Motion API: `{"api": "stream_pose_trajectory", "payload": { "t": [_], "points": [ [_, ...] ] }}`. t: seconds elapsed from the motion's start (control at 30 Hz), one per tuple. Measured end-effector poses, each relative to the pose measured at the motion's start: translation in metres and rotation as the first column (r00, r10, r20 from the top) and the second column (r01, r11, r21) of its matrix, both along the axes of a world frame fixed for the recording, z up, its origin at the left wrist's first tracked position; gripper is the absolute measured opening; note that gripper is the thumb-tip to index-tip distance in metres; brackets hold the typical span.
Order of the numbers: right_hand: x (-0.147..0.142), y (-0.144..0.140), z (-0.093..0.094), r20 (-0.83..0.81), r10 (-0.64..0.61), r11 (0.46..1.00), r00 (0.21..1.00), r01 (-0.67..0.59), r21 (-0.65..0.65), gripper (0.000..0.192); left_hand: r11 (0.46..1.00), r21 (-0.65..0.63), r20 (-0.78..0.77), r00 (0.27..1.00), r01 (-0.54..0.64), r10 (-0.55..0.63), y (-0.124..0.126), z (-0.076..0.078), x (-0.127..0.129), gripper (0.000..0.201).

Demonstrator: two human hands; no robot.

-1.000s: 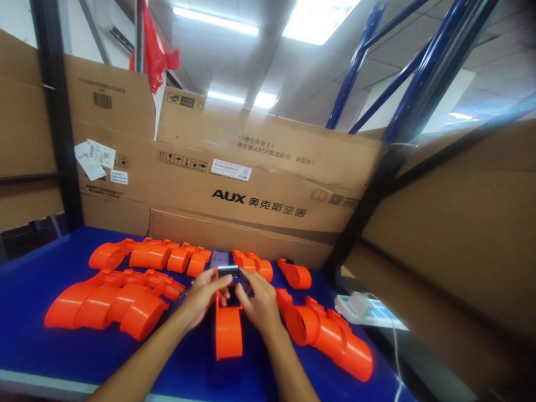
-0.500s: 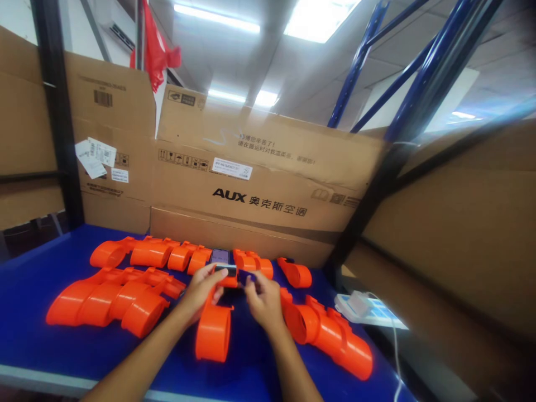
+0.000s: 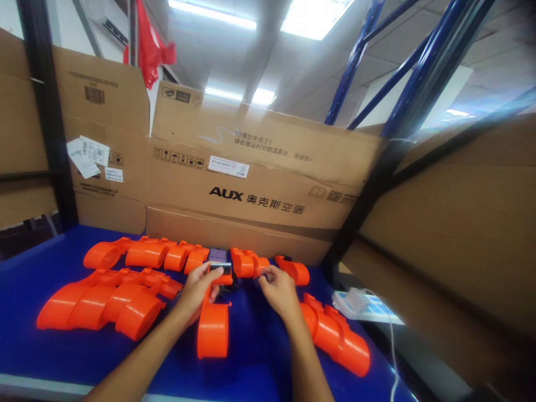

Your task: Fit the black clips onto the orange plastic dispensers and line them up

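One curved orange plastic housing (image 3: 213, 329) mid blue tabletop (image 3: 25, 357) near its front edge, left hand (image 3: 196, 290) fingers pinched on its far end, right hand (image 3: 278, 289) fingers curled narrow, contents unclear, two rows of like orange parts (image 3: 100, 304) toward left edge, exact count unclear, AUX cardboard box (image 3: 251, 184) along back edge

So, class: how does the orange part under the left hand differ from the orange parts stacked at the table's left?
The orange part lies alone; the nested stack holds several together. The left hand grips the single part's top end, while nothing touches the stack. The single part points toward the camera; the stack lies sideways. Both are bright orange plastic on the blue table.
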State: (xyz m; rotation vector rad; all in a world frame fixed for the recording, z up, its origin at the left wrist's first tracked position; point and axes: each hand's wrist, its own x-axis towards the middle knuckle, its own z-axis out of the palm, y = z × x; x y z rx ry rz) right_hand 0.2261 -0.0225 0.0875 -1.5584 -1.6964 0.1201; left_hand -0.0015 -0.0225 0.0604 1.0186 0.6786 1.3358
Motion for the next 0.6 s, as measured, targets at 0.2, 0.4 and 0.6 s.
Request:
{"api": "stream_pose_trajectory", "payload": {
  "t": [0.2,0.4,0.6],
  "points": [
    [-0.0007,-0.0068,0.0033,0.164,0.064,0.987,0.984,-0.038,-0.159,0.022,1.0,-0.009,-0.002,1.0,0.01,-0.01,-0.0007,-0.0023,0.0008,0.037],
    [0.001,-0.0073,0.0064,0.09,0.03,0.995,0.995,-0.022,-0.096,0.026,1.0,-0.02,0.003,1.0,0.002,-0.002,-0.0026,0.0002,0.0012,0.037],
    [0.0008,-0.0053,0.0048,-0.02,0.043,0.999,0.999,-0.043,0.028,0.032,0.999,-0.048,-0.007,1.0,-0.023,0.022,-0.0029,0.0023,0.0016,0.037]
  ]
}}
